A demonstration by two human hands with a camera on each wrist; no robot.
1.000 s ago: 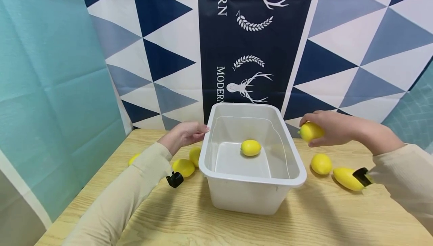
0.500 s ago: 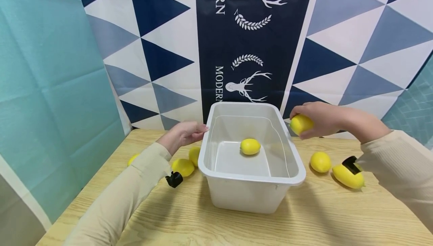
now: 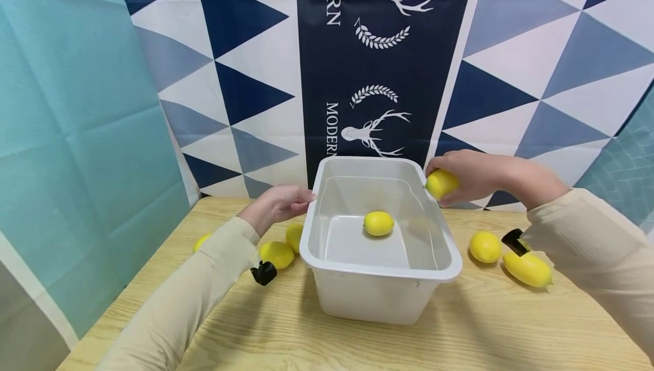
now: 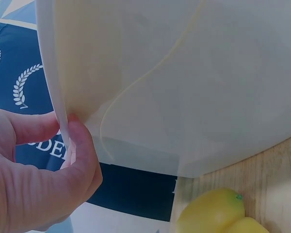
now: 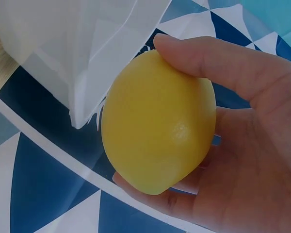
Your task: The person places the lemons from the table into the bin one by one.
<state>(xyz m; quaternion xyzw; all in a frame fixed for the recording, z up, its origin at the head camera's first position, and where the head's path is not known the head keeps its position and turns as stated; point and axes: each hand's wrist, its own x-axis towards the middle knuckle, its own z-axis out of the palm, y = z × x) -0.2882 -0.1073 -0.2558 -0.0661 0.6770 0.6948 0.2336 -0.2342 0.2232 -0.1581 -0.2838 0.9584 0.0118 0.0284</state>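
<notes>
A white plastic tub (image 3: 368, 297) stands on the wooden table, with one lemon (image 3: 378, 223) lying on its floor. My left hand (image 3: 280, 203) pinches the tub's left rim; in the left wrist view the thumb and fingers (image 4: 82, 150) sit on either side of that rim. In my right hand (image 3: 472, 177) is another yellow lemon (image 5: 157, 124), gripped between thumb and fingers. The head view has this lemon overlapping the tub's right rim, high above the table.
Right of the tub, a rounder lemon (image 3: 485, 247) and a longer one (image 3: 528, 269) lie on the table (image 3: 245, 331). Several lemons (image 3: 277, 254) rest to the left, partly behind the left arm. A patterned cloth (image 3: 255, 76) hangs close behind the tub.
My right hand has carried its lemon left and slightly up, from beside the tub to its right rim. My left hand and the tub stay in place.
</notes>
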